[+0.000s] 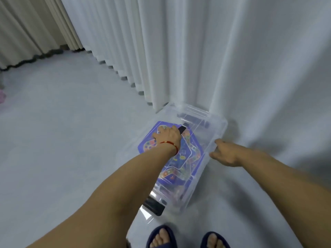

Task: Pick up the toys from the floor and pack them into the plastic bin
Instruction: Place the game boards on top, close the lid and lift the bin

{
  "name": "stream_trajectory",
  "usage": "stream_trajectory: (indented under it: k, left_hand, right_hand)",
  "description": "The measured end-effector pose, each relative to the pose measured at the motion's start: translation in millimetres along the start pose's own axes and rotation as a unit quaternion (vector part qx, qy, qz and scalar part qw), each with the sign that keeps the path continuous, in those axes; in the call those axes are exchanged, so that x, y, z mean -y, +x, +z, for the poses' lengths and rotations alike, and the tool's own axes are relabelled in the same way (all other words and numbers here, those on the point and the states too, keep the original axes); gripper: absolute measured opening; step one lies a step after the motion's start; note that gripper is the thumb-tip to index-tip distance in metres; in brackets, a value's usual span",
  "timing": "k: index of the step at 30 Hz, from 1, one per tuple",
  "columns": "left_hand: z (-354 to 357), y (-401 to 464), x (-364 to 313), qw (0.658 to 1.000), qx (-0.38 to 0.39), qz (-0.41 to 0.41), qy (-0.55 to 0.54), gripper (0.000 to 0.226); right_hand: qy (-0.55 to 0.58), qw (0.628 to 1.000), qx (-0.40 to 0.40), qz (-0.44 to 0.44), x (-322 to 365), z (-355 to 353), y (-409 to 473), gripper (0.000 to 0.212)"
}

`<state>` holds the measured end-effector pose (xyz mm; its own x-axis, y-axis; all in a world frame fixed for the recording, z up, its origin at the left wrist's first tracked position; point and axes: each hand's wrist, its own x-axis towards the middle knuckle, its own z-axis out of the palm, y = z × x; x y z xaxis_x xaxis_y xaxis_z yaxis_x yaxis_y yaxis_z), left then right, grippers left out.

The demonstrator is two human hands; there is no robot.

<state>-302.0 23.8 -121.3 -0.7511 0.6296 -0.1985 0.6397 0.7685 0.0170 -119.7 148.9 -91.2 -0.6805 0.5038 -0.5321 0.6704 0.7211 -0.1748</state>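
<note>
Item: game board [180, 158], a flat purple hexagonal toy printed with a star and coloured spots.
Location: lying tilted across the plastic bin [219, 129], its far-left corner riding over the bin's left rim and out above the floor [71, 122]; the rest sits inside the clear walls.
Long axis: the board runs from near the feet toward the curtain, along the bin's own length.
Left hand [165, 134]: on the board's far-left corner, knuckles up, fingers curled down over the edge; it appears to grip that corner. A red string circles the wrist.
Dark object: a small black piece [182, 129] shows just beyond the left hand's fingers; what it is cannot be told.
Right hand [223, 153]: on the bin's right rim, beside the board and not touching it; fingers bent over the wall, seemingly holding the bin steady.
Nearer hand: the left hand alone is on the board; the right is on the bin wall.
Deciding relation: the raised corner lies under the left hand and outside the rim, so, as a judgement, the board must turn or slide rightward, toward the right hand, before it can drop flat.
Bin setting: against the white curtain [232, 59], ahead of the person's dark slippers [162, 237].
Bin lid: a clear panel with a black latch [154, 205] lies at the near end, just beside the left forearm.
</note>
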Motion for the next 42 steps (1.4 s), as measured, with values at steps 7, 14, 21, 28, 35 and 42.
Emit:
stream_trajectory:
  k: [7, 14, 21, 28, 35, 42]
  left_hand:
    - [11.0, -10.4, -4.7, 0.999, 0.024, -0.022, -0.01, 0.04]
    - [40.9, -38.2, 17.8, 0.999, 0.02, -0.024, -0.044, 0.045]
    - [61.0, -39.1, 66.2, 0.99, 0.004, 0.139, -0.021, 0.038]
    - [45.7, -34.8, 108.0, 0.97, 0.009, 0.236, 0.052, 0.042]
    - [67.0, -63.7, 84.5, 0.99, -0.033, 0.136, 0.017, 0.069]
    - [72.2, -62.8, 86.3, 0.989, -0.035, 0.138, 0.034, 0.071]
  right_hand:
    - [0.138, 0.988, 0.017, 0.072, 19.2, 4.1, 16.0, 0.081]
    - [0.472, 0.87, 0.029, 0.139, 60.4, 33.0, 2.3, 0.091]
    - [0.58, 0.802, 0.004, 0.143, 85.7, 83.2, -53.0, 0.093]
    - [0.207, 0.955, -0.19, 0.091, 37.4, 20.3, -46.4, 0.026]
    - [0.217, 0.962, -0.077, 0.15, 15.5, 17.6, 76.2, 0.109]
    - [0.181, 0.948, -0.205, 0.164, 12.8, 40.4, 100.6, 0.114]
